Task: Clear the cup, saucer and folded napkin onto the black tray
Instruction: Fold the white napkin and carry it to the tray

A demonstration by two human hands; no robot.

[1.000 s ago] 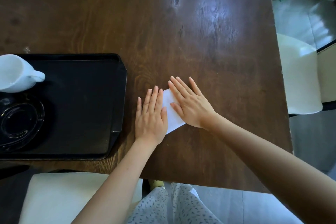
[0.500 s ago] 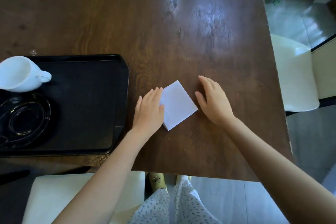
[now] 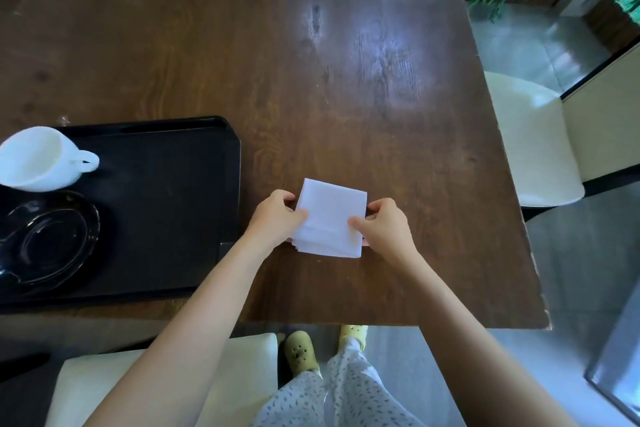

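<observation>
The white ceramic cup (image 3: 38,159) and the dark glossy saucer (image 3: 48,239) already stand on the black plastic tray (image 3: 166,204) — only the white folded napkin (image 3: 330,217) is left, above the brown wooden tabletop (image 3: 311,80), each side pinched in the grip of the left hand (image 3: 277,220) and the right hand (image 3: 386,227)

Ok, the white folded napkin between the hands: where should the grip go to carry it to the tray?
Pinch the two opposite side edges of the white folded square napkin, as the left hand and right hand do now, thumbs on top. Its loose layered edges face the person, so side pinches probably keep the fold closed for the move left to the black rectangular tray.
</observation>
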